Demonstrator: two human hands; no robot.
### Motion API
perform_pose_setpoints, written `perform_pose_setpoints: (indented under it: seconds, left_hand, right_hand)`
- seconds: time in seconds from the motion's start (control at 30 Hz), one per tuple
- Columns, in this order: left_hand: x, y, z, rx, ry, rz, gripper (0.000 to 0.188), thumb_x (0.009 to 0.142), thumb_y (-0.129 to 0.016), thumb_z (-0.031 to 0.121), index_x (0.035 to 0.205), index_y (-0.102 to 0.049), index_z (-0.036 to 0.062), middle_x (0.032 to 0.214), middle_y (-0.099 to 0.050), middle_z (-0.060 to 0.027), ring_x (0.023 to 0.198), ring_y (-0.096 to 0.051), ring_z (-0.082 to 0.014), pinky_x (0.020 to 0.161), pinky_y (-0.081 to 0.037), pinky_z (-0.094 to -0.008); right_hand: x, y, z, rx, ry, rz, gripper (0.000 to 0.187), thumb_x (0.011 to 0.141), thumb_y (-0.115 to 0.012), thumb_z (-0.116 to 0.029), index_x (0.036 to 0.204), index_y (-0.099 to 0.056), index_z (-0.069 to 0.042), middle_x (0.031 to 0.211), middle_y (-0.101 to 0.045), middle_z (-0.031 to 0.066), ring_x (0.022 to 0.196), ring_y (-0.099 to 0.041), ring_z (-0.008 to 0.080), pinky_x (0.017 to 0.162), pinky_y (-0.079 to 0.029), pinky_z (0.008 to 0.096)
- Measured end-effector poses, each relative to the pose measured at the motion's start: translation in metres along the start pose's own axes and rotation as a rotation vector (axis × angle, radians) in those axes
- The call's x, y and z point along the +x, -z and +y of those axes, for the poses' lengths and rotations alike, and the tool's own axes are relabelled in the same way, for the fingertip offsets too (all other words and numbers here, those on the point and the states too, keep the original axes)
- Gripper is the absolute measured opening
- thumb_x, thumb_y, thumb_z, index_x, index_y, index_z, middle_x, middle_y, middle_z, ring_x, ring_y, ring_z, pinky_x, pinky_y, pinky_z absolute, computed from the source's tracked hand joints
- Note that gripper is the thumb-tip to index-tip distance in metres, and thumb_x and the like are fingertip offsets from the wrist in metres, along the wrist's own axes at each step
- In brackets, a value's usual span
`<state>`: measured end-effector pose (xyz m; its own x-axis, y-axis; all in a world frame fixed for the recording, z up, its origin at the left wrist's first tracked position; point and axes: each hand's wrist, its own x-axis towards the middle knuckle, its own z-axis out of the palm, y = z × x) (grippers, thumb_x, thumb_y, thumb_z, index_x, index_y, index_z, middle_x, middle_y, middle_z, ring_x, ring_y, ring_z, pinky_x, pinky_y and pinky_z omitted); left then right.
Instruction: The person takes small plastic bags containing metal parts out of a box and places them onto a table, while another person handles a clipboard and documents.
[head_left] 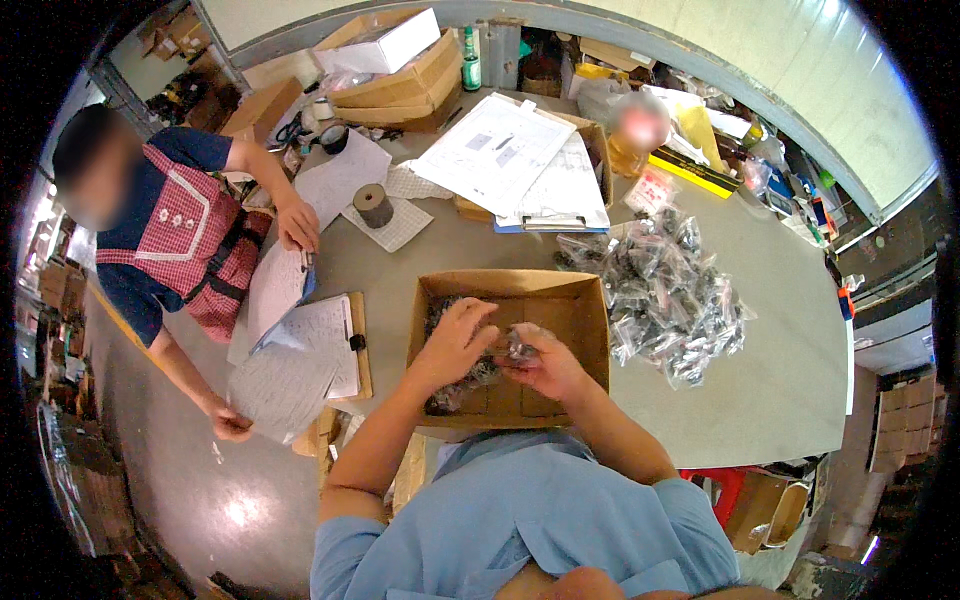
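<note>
An open cardboard box (550,287) sits at the table's front edge, right before me. Inside it, along the left side, lie small clear plastic bags of dark parts (462,392). My right hand (552,368) is over the box, closed on a small clear bag with dark contents (518,348). Just left of that bag, my left hand (458,345) is over the bagged parts with its fingers bent and apart; I see nothing held in it. To the right of the box is a large heap of similar clear bags with dark and silvery contents (665,295).
A co-worker in a red checked apron (190,245) handles papers (285,375) at the left. Behind the box are a clipboard with sheets (555,190) and a brown roll (373,206). Cartons (395,95) and a green bottle (470,60) stand farther back.
</note>
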<state>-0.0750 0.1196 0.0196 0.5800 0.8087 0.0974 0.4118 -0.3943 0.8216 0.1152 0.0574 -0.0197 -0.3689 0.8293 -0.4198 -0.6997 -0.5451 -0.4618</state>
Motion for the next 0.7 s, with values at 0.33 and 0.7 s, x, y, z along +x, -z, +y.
perform_pose_setpoints:
  seconds: [0.33,0.7]
  left_hand:
    - [0.022,-0.051,-0.068,0.564,-0.054,-0.332,0.027,0.074,-0.063,0.009,0.101,-0.058,0.0045,0.091,-0.061,-0.0164,0.076,-0.062,-0.0294,0.067,-0.051,-0.0376]
    - [0.025,0.002,-0.022,-0.142,0.003,-0.249,0.025,0.081,-0.060,0.014,0.103,-0.053,0.0052,0.092,-0.061,-0.0137,0.083,-0.060,-0.0227,0.075,-0.047,-0.0331]
  right_hand:
    - [0.010,0.050,0.003,0.065,0.045,0.169,0.031,0.092,-0.042,-0.033,0.089,-0.057,-0.005,0.102,-0.063,0.0103,0.089,-0.061,0.0259,0.083,-0.048,0.0445]
    - [-0.027,0.013,-0.028,0.297,0.040,-0.171,0.048,0.093,-0.039,-0.042,0.127,-0.047,-0.010,0.117,-0.056,0.0079,0.106,-0.053,0.0241,0.086,-0.044,0.0478]
